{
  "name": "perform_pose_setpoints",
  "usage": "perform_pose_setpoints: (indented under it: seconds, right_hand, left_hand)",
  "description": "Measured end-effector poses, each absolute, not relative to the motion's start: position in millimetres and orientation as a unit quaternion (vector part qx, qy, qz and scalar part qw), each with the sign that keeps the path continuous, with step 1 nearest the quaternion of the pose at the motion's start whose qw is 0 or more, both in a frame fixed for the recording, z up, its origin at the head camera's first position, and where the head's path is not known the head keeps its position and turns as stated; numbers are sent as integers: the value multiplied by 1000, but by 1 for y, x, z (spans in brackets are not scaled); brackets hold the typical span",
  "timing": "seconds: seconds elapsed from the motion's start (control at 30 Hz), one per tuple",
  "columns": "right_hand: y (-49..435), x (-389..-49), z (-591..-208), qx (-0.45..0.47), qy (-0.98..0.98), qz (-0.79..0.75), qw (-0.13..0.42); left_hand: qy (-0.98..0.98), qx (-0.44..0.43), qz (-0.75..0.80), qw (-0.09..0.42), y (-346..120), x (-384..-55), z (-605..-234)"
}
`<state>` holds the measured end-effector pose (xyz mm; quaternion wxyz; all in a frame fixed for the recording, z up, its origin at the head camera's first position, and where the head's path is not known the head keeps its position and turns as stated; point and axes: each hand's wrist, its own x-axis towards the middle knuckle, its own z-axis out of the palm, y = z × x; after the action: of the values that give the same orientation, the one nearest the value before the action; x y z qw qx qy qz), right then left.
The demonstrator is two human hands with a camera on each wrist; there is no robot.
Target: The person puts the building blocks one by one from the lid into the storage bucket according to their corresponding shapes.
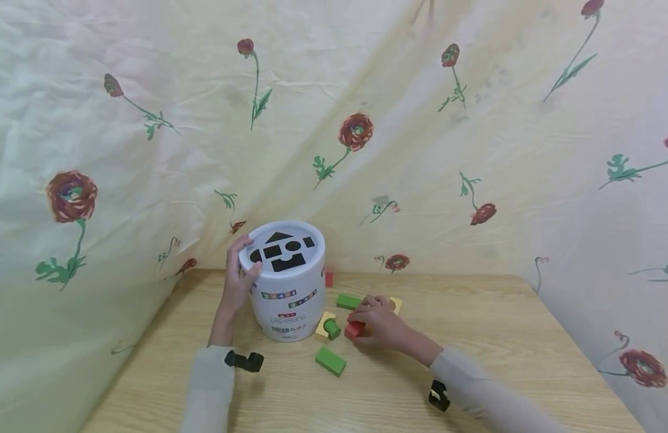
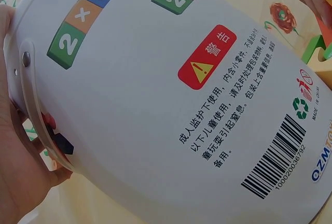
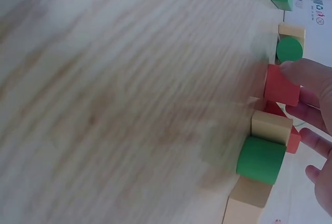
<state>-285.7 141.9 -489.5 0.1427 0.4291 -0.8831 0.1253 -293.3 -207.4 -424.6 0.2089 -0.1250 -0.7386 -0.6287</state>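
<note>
A white bucket with shape-cut holes in its lid stands upright on the wooden table. My left hand grips its upper left side, thumb and fingers at the rim; the left wrist view shows the printed side and handle. Right of the bucket, my right hand pinches a red block, with the thumb on its near face in the right wrist view. Close by it lie a green cylinder, a yellow block and, in the right wrist view, another green rounded block.
A green block lies in front of the bucket. Farther back are another green block, a red block beside the bucket and a yellow piece behind the right hand. Flowered cloth hangs along the table's back edge.
</note>
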Motion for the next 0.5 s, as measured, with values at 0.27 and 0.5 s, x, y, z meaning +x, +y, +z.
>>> perform_pose_setpoints:
  seconds: [0.27, 0.5]
  right_hand:
    - [138, -287, -496, 407, -889, 146, 151]
    - [132, -286, -488, 363, -900, 187, 153]
  left_hand:
    - [-737, -127, -628, 215, -207, -295, -427]
    - [-741, -121, -626, 212, -207, -294, -427]
